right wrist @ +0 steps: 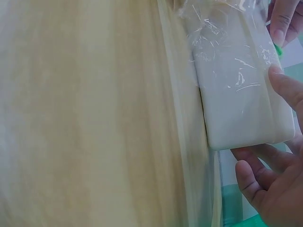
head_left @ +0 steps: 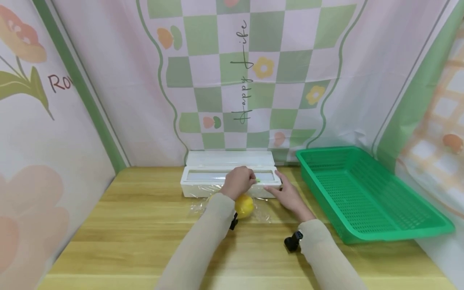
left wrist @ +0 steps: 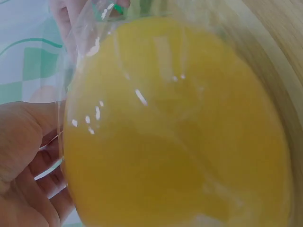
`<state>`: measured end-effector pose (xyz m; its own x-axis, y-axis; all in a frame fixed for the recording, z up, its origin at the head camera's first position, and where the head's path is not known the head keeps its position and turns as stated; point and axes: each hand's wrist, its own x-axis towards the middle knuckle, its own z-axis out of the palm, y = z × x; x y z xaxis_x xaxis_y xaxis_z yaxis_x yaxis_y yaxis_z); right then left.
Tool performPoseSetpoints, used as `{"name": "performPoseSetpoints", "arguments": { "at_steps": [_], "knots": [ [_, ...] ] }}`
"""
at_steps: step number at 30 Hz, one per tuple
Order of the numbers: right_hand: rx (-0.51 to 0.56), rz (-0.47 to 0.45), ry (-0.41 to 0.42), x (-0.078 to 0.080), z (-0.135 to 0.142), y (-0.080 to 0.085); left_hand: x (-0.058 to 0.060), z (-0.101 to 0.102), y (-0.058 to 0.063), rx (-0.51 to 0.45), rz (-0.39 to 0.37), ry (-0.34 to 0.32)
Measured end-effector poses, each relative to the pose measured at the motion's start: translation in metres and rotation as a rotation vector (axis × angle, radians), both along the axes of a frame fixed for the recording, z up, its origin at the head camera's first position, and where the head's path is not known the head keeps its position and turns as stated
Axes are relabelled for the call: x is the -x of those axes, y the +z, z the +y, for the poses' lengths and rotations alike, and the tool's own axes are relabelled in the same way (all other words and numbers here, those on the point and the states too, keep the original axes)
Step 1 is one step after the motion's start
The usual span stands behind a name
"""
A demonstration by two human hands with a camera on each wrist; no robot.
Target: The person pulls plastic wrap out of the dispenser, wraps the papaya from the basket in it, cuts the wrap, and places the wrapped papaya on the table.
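A long white box (head_left: 228,189) with its lid raised stands near the back of the table; it looks like a cling film dispenser. My left hand (head_left: 237,182) reaches over its front edge and pinches a small green piece (right wrist: 279,49), apparently a slider cutter. The right hand (head_left: 290,196) grips the box's right end, thumb on the front edge, fingers around the end. Clear film (right wrist: 215,28) hangs over the front of the box. A yellow, smooth, rounded object (head_left: 244,206) lies before it under the film, partly behind the left forearm; its exact kind is unclear.
A green perforated plastic basket (head_left: 398,233) stands on the right of the wooden table (head_left: 119,241). Behind the box hangs a patterned curtain (head_left: 253,80), with more printed cloth on both sides. Black wrist cameras (head_left: 292,242) are worn on both arms.
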<state>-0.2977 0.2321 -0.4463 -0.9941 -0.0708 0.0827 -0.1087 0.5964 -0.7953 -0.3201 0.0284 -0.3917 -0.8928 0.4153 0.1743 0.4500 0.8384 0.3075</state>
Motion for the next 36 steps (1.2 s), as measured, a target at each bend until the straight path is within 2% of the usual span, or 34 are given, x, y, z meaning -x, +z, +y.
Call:
{"name": "performPoseSetpoints", "arguments": {
  "at_steps": [7,11,21,29,36],
  "knots": [
    [-0.011,0.007,-0.005,0.002,0.001,0.001,0.001,-0.017,0.0,-0.018,0.016,0.001],
    [-0.001,0.008,-0.007,0.002,0.005,0.0,0.001,-0.027,0.002,-0.016,-0.002,0.002],
    [-0.022,0.025,-0.005,0.0,0.003,-0.003,-0.003,-0.04,0.002,-0.028,-0.009,0.01],
    [-0.026,-0.001,-0.001,0.0,-0.001,-0.001,-0.006,-0.053,0.004,0.001,-0.008,0.051],
    [-0.021,0.001,-0.004,0.0,0.0,-0.001,-0.003,-0.067,0.003,0.025,-0.028,0.076]
  ]
}}
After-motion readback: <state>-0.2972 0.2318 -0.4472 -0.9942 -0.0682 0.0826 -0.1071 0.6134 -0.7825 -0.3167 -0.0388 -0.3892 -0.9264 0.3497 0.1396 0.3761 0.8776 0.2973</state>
